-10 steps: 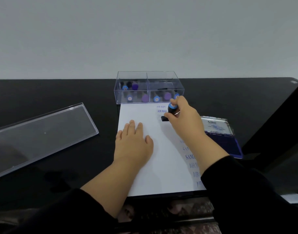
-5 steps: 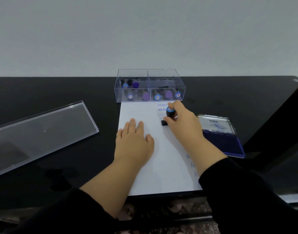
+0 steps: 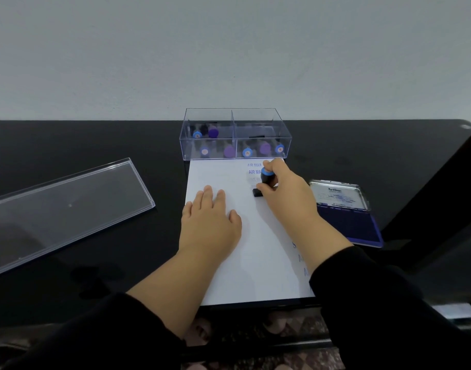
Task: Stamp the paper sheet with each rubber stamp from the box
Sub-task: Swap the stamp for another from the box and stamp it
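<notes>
A white paper sheet (image 3: pixel 245 263) lies on the black table, with blue "AIR MAIL" prints (image 3: pixel 254 168) near its far edge and more prints partly hidden under my right forearm. My right hand (image 3: pixel 285 190) grips a black rubber stamp (image 3: pixel 265 180) with a blue cap, its base down on the sheet below the prints. My left hand (image 3: pixel 210 222) rests flat on the paper, fingers straight. Behind the sheet stands a clear plastic box (image 3: pixel 235 134) holding several stamps with blue and purple caps.
An open blue ink pad (image 3: pixel 346 217) with its metal lid raised lies right of the sheet. The box's clear lid (image 3: pixel 63 212) lies flat at the left. A dark slanted object (image 3: pixel 442 188) rises at the far right. The table's near edge runs just below the sheet.
My right hand has brought the stamp a little nearer to me, from the second print down onto the sheet below it. My left hand has stayed flat on the paper.
</notes>
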Motion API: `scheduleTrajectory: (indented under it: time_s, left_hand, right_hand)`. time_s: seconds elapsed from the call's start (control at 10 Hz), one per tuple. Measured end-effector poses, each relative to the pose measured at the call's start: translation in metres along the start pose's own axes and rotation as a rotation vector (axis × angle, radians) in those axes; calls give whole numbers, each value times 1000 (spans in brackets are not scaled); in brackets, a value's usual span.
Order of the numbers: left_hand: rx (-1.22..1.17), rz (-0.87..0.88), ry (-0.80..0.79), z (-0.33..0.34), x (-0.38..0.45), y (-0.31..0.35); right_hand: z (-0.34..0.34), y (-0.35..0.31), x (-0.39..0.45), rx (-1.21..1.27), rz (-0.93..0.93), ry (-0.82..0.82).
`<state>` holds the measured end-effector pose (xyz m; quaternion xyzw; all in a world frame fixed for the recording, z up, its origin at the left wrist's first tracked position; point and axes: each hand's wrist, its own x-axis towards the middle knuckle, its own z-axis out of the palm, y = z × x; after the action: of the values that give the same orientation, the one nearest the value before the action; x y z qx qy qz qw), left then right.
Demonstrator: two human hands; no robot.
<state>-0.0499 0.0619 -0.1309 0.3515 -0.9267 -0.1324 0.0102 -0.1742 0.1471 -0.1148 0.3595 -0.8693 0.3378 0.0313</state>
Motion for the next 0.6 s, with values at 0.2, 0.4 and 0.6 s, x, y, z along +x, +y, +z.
scheduleTrajectory:
  time_s: [0.2,0.4,0.6]
  left_hand:
    - [-23,-6,17,2,-1,0]
    - [-19,-5,14,2,0,0]
    - [-29,-1,22,2,-1,0]
  right_hand:
    - [0,0,-1,17,-7,6]
    - [0,1,-1,28,-14,20]
    - [-1,1,0,29,-13,11]
